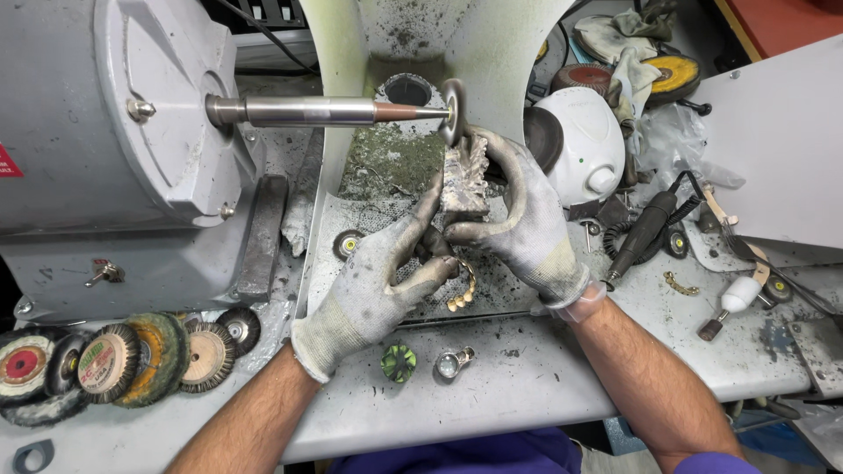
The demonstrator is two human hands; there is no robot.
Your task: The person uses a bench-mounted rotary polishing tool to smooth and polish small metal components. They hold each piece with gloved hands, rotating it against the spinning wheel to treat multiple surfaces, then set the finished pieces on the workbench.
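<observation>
Both gloved hands, left [373,285] & right [518,219], grip a small metal piece [463,180] at the wheel [454,110]: prob. stiff, heavy-ish, jagged, so hold by its sides.

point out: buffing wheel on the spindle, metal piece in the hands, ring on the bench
buffing wheel [454,109], head view, on the wheel's face at the spindle tip.
metal piece [464,180], head view, on its rough grey middle, between both gloved hands.
ring [454,362], head view, on its round top.
</observation>
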